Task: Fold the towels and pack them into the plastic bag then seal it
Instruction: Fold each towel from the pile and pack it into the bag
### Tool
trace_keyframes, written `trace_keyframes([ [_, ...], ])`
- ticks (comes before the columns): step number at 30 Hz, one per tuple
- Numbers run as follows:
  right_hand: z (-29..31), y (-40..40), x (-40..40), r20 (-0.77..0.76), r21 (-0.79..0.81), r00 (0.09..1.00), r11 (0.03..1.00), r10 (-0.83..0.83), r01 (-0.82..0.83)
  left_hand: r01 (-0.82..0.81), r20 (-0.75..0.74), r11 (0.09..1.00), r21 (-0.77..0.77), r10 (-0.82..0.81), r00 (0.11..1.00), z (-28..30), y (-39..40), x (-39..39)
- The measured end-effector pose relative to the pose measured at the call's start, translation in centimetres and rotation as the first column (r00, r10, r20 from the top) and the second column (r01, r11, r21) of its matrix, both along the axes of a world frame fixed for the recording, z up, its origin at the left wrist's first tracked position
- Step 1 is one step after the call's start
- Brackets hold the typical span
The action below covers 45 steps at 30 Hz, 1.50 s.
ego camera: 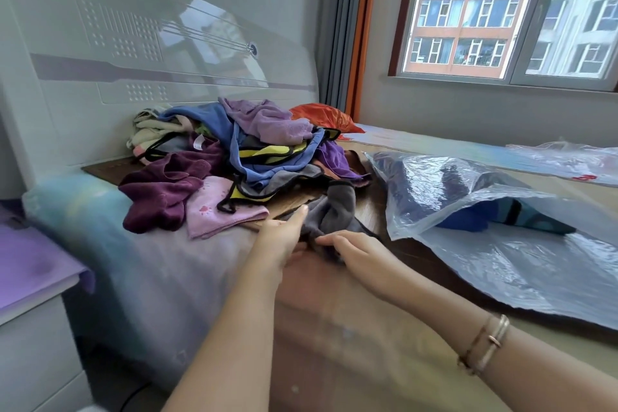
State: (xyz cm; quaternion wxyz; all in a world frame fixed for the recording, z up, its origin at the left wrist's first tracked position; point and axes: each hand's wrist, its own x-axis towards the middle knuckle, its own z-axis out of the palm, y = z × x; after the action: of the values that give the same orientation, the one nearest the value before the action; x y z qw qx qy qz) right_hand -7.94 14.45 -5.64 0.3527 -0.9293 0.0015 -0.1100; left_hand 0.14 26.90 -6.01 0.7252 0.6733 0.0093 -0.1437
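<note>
Nearest the camera, both forearms reached forward over the bed [167, 278]; the right wrist carried two bracelets [485, 344]. The right hand [359, 252] lay with its fingers curled on the near edge of a crumpled grey towel [334, 211], apparently pinching the cloth, though motion blur left the grip uncertain. The left hand [284, 234] rested against the towel's left side with its fingers extended and held together, not clamped round anything.

The step in hand was judged to be the folding of this grey towel. The next move called for spreading it flat before doubling it over.

Right of the fingers lay the plastic bag [501, 244], mouth open, with dark and blue towels already inside. Beyond the fingers sat the pile of unfolded towels [234, 157] against the headboard [133, 43]. A pink towel [214, 207] showed small paw prints; no legible writing was visible.
</note>
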Motion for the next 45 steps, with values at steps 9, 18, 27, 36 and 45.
trace_keyframes([
  [9,1.0,0.1,-2.9,0.113,0.060,0.993,0.997,0.035,-0.042,-0.076,-0.048,0.993,-0.088,0.072,0.996,0.0,-1.8,-2.4],
  [18,4.1,1.4,-4.8,0.415,0.119,0.910,0.990,0.016,-0.072,-0.134,0.491,0.968,-0.212,0.224,0.842,7.2,1.5,-6.0],
  [27,7.6,-2.3,-8.2,0.416,-0.142,0.909,0.988,-0.003,0.069,0.201,0.664,0.940,-0.275,0.035,0.747,11.2,1.7,-9.4],
  [36,10.4,-4.3,-12.6,0.232,-0.146,0.972,0.989,0.048,-0.015,-0.148,0.793,0.989,0.002,0.088,0.602,11.8,1.5,-10.6],
  [45,11.7,-9.7,-18.5,-0.091,-0.125,0.995,0.992,-0.033,0.022,0.377,0.437,0.712,0.593,-0.677,0.591,11.7,-0.4,-14.0],
])
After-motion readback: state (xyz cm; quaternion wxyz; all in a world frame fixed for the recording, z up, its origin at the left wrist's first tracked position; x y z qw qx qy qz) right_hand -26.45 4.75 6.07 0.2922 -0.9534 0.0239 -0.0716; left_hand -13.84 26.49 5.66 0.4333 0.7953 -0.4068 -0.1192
